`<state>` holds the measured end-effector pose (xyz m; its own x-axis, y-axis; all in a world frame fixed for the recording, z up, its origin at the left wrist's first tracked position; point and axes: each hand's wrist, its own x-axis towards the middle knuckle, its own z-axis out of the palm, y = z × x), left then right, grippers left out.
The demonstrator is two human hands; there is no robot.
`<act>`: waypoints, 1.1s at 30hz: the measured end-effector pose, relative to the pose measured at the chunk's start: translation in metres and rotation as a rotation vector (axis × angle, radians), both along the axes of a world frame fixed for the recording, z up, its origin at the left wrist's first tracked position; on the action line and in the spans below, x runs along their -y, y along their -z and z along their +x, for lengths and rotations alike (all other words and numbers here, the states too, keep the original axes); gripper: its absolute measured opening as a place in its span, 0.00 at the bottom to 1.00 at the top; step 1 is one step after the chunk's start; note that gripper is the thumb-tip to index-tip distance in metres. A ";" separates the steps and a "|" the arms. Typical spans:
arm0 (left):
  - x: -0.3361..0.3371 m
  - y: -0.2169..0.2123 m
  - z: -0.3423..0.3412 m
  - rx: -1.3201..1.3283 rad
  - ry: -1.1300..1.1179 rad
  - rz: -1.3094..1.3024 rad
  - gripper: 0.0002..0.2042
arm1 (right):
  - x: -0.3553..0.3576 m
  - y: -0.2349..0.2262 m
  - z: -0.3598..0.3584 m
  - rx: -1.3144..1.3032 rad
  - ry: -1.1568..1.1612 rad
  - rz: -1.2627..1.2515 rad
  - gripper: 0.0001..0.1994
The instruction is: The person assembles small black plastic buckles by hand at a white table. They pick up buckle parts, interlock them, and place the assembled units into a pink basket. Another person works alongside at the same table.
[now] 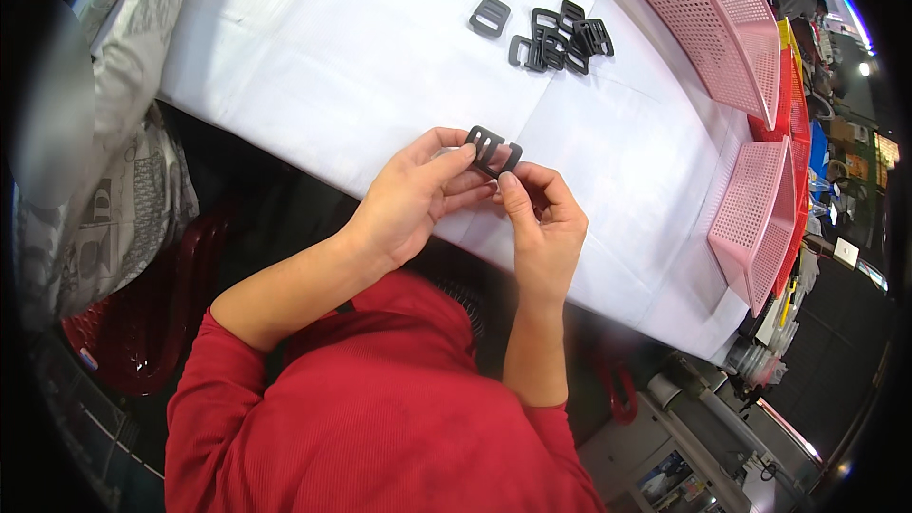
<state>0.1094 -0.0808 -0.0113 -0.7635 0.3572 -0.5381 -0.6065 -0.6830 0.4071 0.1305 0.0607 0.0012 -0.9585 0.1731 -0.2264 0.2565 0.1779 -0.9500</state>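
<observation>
one black slotted buckle (494, 150) is between the hands, pinched at its left end by the left hand (404, 192) and at its right end by the right hand (549, 220), its long axis slanting from thumb to thumb.

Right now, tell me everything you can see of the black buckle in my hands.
The black buckle is a small, roughly rectangular frame with rounded corners and crossbars that leave open slots. It looks like hard plastic, though the material can't be confirmed. It is held tilted above the white-covered table, near its closer edge. The left hand grips its left side, thumb on the face; the right hand pinches its near right corner. Fingers hide part of it.
</observation>
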 end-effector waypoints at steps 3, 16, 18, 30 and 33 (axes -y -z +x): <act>0.005 0.002 -0.005 -0.181 0.106 -0.228 0.08 | -0.008 -0.001 -0.003 0.075 -0.056 -0.041 0.08; 0.001 0.023 -0.021 -0.330 0.211 -0.455 0.09 | 0.016 -0.155 -0.002 -0.397 -0.760 -0.451 0.11; 0.002 0.032 -0.013 -0.291 0.245 -0.417 0.09 | 0.017 -0.152 0.000 -0.394 -0.757 -0.459 0.12; -0.019 0.008 -0.042 -1.114 0.432 -1.375 0.10 | -0.026 -0.140 0.028 -0.659 -0.453 -0.046 0.17; -0.006 0.012 -0.038 -1.311 0.273 -1.553 0.13 | -0.049 -0.074 0.023 -0.615 -0.195 0.478 0.19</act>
<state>0.0711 -0.0745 -0.0228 -0.8825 0.3847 0.2707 0.4654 0.6308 0.6209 0.1531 0.1100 0.0756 -0.9105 -0.0660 0.4082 -0.3658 0.5886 -0.7209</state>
